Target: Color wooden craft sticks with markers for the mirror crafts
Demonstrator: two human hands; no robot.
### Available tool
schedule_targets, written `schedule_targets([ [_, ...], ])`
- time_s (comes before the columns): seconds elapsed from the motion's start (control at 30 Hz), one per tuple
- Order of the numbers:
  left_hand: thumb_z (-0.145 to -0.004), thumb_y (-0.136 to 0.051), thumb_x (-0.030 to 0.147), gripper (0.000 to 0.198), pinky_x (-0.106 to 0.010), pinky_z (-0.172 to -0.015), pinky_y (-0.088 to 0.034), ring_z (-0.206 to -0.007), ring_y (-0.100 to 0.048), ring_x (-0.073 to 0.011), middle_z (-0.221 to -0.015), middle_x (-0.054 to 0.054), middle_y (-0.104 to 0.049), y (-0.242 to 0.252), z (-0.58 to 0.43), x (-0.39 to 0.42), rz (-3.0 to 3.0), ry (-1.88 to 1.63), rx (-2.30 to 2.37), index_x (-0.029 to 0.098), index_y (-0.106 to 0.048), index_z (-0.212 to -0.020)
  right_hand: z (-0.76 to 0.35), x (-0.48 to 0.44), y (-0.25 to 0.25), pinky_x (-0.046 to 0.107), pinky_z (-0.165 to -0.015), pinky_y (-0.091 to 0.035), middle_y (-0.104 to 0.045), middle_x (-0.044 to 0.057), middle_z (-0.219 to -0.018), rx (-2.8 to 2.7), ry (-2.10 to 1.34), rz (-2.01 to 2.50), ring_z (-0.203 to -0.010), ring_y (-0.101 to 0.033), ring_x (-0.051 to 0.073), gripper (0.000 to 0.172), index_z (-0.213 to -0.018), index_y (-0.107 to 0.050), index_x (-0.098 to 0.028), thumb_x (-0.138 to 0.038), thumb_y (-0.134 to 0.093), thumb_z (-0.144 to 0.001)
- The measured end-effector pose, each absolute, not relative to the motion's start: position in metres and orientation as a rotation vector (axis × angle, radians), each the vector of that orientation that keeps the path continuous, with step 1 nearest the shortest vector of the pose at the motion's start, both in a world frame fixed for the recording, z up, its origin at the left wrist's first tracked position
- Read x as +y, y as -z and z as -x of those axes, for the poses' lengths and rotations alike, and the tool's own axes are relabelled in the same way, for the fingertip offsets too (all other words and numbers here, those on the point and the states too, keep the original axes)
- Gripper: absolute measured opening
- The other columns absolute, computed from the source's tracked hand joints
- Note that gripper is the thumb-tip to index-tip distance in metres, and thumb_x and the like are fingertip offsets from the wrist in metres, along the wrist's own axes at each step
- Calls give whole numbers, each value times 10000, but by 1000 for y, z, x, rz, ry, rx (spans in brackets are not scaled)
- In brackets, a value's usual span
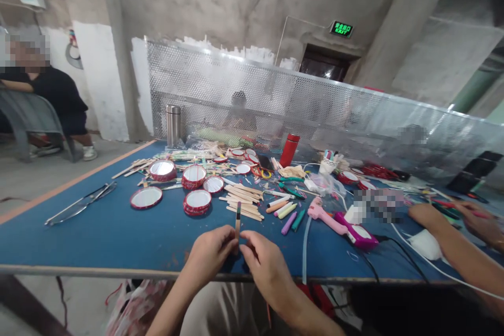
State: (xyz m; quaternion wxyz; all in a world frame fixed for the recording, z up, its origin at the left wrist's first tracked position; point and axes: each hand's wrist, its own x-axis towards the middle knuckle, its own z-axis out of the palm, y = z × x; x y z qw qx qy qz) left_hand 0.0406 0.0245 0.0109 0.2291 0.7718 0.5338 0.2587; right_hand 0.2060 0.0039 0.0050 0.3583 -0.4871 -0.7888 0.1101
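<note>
Near the table's front edge, a wooden craft stick stands almost upright, its upper end coloured dark and green. My left hand pinches its lower part from the left. From the right, the bent fingers of my right hand close on the same stick, though their tips are partly hidden. Just beyond lies a pile of plain craft sticks. Several coloured markers rest to the right of it. Round drum-like pieces with red rims, such as this one, sit to the left, some stacked.
A pink glue gun with a trailing glue stick lies beside a purple device and cables. Metal tongs lie at left. A steel flask and red bottle stand behind. Another person's forearm reaches in at right.
</note>
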Motion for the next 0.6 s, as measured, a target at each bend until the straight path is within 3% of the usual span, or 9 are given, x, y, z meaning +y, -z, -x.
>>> schedule_targets([
  [0.23,-878,-391,304,214,-234,-664,-387,-738,-599,-161,-778,-6,-665,-2,-40,22,-2142,-783,1399,219,-547,-759,-190,10,6,183,-479,-383,-678,-21,-668,-1728,-514,1350,-516,-581,112,174,-818,-666,-208,-253,-514,-889],
  [0.43,-865,-411,292,222,-262,-661,-375,-724,-557,-182,-713,-11,-623,-2,-40,24,-2248,-777,1474,222,-498,-673,-192,-1,12,215,-608,-420,-693,0,-763,-1767,-258,1299,-681,-634,147,154,-830,-648,-209,-205,-512,-902],
  [0.6,-882,-400,284,232,-274,-687,-373,-735,-540,-189,-713,-15,-606,-3,-42,24,-2301,-747,1487,224,-468,-669,-190,-19,35,320,-759,-422,-712,49,-865,-1845,276,1173,-822,-645,205,207,-909,-639,-194,-212,-438,-953],
])
